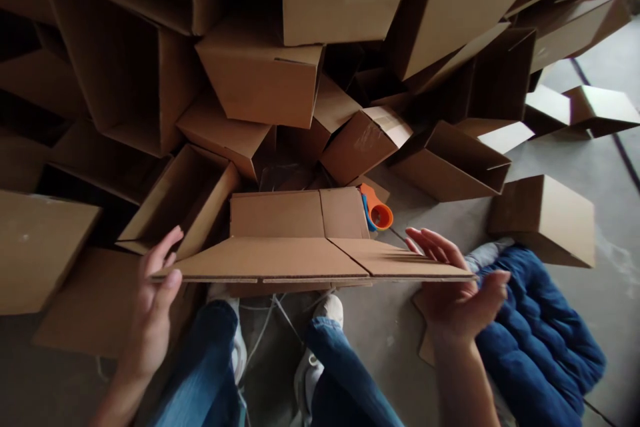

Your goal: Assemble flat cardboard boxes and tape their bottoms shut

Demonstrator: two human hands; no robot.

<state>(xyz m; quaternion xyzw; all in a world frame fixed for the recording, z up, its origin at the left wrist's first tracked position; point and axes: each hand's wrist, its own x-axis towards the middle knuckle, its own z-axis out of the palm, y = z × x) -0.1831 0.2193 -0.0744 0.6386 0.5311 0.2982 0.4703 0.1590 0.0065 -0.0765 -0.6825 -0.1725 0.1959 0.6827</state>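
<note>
A flattened cardboard box [290, 259] is held level across the middle of the view, between my two hands and above my feet. My left hand [153, 300] is closed round its left end, thumb near the front corner and fingers on the far side. At the other end, my right hand [453, 293] bears the cardboard against its palm, with fingers beyond the edge and thumb spread outward. Just past the held cardboard is another brown cardboard piece [277, 213]. An orange and blue tape dispenser [379, 210] lies at its right end.
Many cardboard boxes are heaped ahead, including an open box [450, 160] and a closed-looking box [265, 83]. A blue tufted cushion [537, 327] is at the right on the grey concrete floor [370, 353]. Pale straps [273, 320] lie between my shoes.
</note>
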